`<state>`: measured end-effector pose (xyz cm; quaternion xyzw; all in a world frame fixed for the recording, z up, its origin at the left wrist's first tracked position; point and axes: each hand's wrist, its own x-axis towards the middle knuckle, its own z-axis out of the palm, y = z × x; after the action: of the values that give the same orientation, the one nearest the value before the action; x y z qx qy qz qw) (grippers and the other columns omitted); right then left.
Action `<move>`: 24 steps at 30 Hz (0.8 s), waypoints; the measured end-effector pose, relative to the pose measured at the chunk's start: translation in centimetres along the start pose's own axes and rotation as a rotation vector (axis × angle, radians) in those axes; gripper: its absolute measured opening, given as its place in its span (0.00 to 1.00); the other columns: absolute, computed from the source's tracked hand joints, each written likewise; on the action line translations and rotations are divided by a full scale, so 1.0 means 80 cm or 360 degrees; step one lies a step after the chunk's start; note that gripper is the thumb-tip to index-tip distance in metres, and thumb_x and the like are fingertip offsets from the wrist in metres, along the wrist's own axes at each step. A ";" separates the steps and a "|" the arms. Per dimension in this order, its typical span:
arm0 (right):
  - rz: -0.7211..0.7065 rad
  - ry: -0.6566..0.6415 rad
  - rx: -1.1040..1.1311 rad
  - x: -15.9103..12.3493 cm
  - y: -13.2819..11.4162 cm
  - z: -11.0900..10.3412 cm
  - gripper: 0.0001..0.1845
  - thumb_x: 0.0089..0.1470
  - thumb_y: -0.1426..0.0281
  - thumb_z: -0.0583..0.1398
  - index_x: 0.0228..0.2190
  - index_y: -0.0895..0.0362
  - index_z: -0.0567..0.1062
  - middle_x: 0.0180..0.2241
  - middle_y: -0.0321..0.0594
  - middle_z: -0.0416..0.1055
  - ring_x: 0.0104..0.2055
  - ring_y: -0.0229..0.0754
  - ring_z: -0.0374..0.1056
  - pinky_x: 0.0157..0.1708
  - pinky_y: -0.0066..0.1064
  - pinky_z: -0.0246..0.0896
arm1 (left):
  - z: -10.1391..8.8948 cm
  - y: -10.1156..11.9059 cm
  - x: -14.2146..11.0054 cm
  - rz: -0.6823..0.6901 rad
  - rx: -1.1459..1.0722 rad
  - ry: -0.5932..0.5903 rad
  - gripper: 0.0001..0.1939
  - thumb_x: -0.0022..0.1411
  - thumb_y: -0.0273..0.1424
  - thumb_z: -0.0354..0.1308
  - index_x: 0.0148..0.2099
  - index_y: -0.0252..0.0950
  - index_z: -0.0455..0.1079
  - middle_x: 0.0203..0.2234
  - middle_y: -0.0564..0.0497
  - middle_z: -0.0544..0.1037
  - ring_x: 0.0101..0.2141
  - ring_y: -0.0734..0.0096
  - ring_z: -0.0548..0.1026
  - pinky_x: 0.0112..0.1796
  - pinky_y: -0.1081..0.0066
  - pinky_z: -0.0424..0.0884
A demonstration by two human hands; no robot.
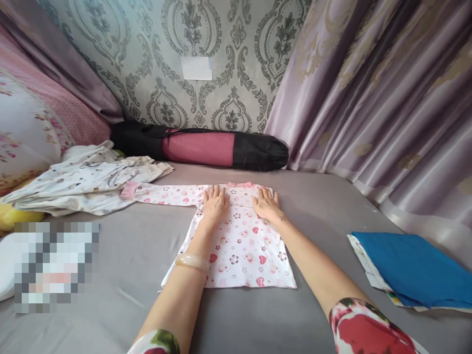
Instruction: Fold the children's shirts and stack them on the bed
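A white long-sleeved child's shirt (236,246) with pink hearts and flowers lies flat on the grey sheet, its pink collar at the far end. One sleeve (169,194) with a pink cuff stretches out to the left; the right sleeve does not stick out past the body. My left hand (216,204) lies flat on the shirt's upper left, fingers spread. On the upper right, near the shoulder, my right hand (268,204) presses down with its palm, fingers apart. Neither hand grips the cloth.
Crumpled white patterned clothes (88,179) lie at the left, touching the cuff. A black and pink rolled bag (199,147) rests against the wall. Folded clothes with blue on top (416,265) lie at the right, near the curtain (350,98). A blurred patch covers something at the left.
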<state>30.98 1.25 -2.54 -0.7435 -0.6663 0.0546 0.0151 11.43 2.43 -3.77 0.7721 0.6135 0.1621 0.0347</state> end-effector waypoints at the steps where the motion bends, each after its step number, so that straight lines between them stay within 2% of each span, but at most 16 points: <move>1: -0.0061 0.0046 -0.0008 0.002 0.000 -0.002 0.34 0.65 0.61 0.38 0.67 0.64 0.48 0.70 0.50 0.36 0.71 0.50 0.32 0.67 0.52 0.23 | -0.001 0.002 0.000 0.0021 0.0007 0.0049 0.26 0.71 0.36 0.38 0.66 0.34 0.58 0.66 0.41 0.57 0.67 0.52 0.49 0.64 0.49 0.42; 3: -0.0203 0.0119 -0.0010 0.006 -0.001 -0.003 0.33 0.66 0.61 0.37 0.68 0.59 0.48 0.70 0.47 0.36 0.71 0.50 0.31 0.67 0.53 0.22 | 0.000 0.005 0.000 0.0062 0.0026 0.0071 0.26 0.72 0.37 0.37 0.67 0.35 0.57 0.67 0.42 0.57 0.67 0.54 0.48 0.65 0.50 0.39; 5: -0.0287 0.0098 0.0007 0.011 0.000 -0.001 0.32 0.66 0.60 0.37 0.68 0.55 0.48 0.71 0.43 0.36 0.71 0.50 0.31 0.67 0.53 0.23 | 0.002 0.006 0.000 0.0071 0.0032 -0.0029 0.27 0.71 0.39 0.37 0.66 0.35 0.58 0.66 0.41 0.57 0.67 0.52 0.49 0.64 0.48 0.40; 9: -0.0262 0.0008 0.0032 0.018 0.002 0.010 0.32 0.66 0.60 0.36 0.68 0.52 0.49 0.71 0.41 0.37 0.71 0.52 0.33 0.66 0.56 0.27 | 0.006 0.002 -0.002 0.0036 0.0025 -0.0193 0.27 0.71 0.41 0.38 0.66 0.36 0.58 0.66 0.40 0.56 0.67 0.48 0.47 0.63 0.45 0.42; 16: -0.0240 -0.0076 0.0024 0.020 0.002 0.006 0.32 0.66 0.59 0.36 0.68 0.51 0.47 0.71 0.40 0.34 0.71 0.52 0.32 0.66 0.56 0.27 | -0.002 0.003 -0.003 0.0035 0.0018 -0.0231 0.27 0.71 0.42 0.39 0.66 0.37 0.58 0.67 0.41 0.56 0.67 0.49 0.48 0.64 0.46 0.42; 18: -0.0232 -0.0100 0.0029 0.020 -0.001 0.000 0.32 0.66 0.59 0.37 0.68 0.51 0.47 0.71 0.42 0.34 0.71 0.52 0.32 0.66 0.57 0.27 | -0.004 0.005 -0.002 0.0032 0.0004 -0.0166 0.26 0.71 0.41 0.39 0.66 0.37 0.58 0.67 0.42 0.56 0.67 0.52 0.48 0.64 0.47 0.42; 21: -0.0278 -0.0012 0.0052 0.021 -0.011 -0.003 0.33 0.66 0.59 0.37 0.68 0.53 0.47 0.71 0.43 0.34 0.71 0.50 0.31 0.66 0.55 0.25 | -0.002 0.006 0.000 0.0004 0.0004 0.0046 0.26 0.71 0.39 0.38 0.66 0.39 0.58 0.67 0.43 0.56 0.68 0.54 0.47 0.64 0.48 0.41; 22: -0.0293 0.0017 0.0063 0.022 -0.015 -0.002 0.33 0.66 0.59 0.37 0.68 0.54 0.47 0.71 0.43 0.34 0.71 0.49 0.31 0.66 0.54 0.25 | -0.001 0.006 0.000 -0.0006 0.0007 0.0076 0.26 0.71 0.39 0.38 0.66 0.38 0.59 0.67 0.42 0.56 0.68 0.54 0.47 0.64 0.47 0.41; 24: -0.0305 0.0026 0.0080 0.023 -0.022 0.003 0.32 0.66 0.59 0.37 0.68 0.53 0.47 0.71 0.41 0.34 0.72 0.48 0.30 0.67 0.52 0.25 | 0.003 0.004 0.000 -0.0024 0.0008 0.0018 0.26 0.71 0.39 0.39 0.65 0.38 0.60 0.66 0.41 0.57 0.67 0.50 0.49 0.63 0.44 0.43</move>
<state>29.44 3.27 -2.70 -0.6761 -0.7327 0.0637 0.0444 11.81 2.38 -3.92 0.7667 0.6198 0.1646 0.0305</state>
